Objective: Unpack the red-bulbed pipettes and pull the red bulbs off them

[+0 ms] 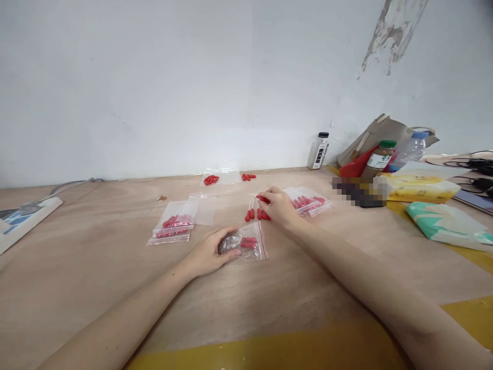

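Observation:
My left hand (215, 251) is curled round the near-left end of a clear zip bag (257, 253) with a red edge strip. Two red rubber bulbs (248, 242) show inside it. My right hand (278, 206) pinches a red-bulbed piece (263, 199), seemingly a dropper. Just below those fingers lies a row of several droppers (252, 214) with red bulbs and thin pale stems, bulbs toward me. My right palm and forearm partly hide the filled bags behind them.
Filled zip bags (173, 226) lie stacked at left, another stack (306, 200) at right. Loose red bulbs (248, 177) and a clear bag (227, 178) lie by the wall. Bottles (319, 151), a tissue pack (447, 226) and cables crowd the right; a power strip (29, 221) lies left.

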`<state>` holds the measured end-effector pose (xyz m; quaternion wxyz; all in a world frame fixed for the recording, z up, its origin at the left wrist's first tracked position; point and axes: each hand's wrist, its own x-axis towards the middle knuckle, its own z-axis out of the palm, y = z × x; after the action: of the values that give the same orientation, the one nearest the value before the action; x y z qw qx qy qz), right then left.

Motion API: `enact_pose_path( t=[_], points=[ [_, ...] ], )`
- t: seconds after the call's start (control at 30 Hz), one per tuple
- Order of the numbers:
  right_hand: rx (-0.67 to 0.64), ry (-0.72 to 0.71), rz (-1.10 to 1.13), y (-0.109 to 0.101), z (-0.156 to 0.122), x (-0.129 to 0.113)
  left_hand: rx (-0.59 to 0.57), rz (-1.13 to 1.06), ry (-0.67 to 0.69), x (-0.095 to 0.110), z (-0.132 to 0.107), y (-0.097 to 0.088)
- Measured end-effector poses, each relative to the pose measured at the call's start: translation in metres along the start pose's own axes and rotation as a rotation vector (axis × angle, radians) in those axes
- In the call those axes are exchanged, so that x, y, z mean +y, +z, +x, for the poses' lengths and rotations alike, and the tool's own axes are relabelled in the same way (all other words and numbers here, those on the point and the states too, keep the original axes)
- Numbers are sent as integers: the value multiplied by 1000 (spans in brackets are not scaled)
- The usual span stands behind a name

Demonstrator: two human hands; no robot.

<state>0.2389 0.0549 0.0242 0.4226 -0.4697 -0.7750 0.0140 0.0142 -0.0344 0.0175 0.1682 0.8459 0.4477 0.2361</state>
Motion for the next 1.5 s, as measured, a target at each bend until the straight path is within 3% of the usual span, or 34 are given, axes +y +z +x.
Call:
enact_pose_path(
  t=[0.13,0.3,0.53,0.7,0.97,1.3,1.5],
  points=[
    [-126,-15,-114,7,-5,-14,-10,-97,-43,0,-1,-2],
    [-184,0,-97,9,-9,-19,67,-468,-270,-5,22,-8],
    [-80,5,22,15,-9,-13,161,-667,-487,-13,86,6],
    [42,63,98,11,-9,-6,140,-615,-560,-6,106,11],
    [131,47,130,4,-12,-5,126,-572,-571,-4,105,18],
    [-89,35,-25,3,-23,0,132,-459,-533,-8,99,14],
    [30,138,-59,-13,-24,-8,152,-345,-469,-10,88,6]
  ],
)
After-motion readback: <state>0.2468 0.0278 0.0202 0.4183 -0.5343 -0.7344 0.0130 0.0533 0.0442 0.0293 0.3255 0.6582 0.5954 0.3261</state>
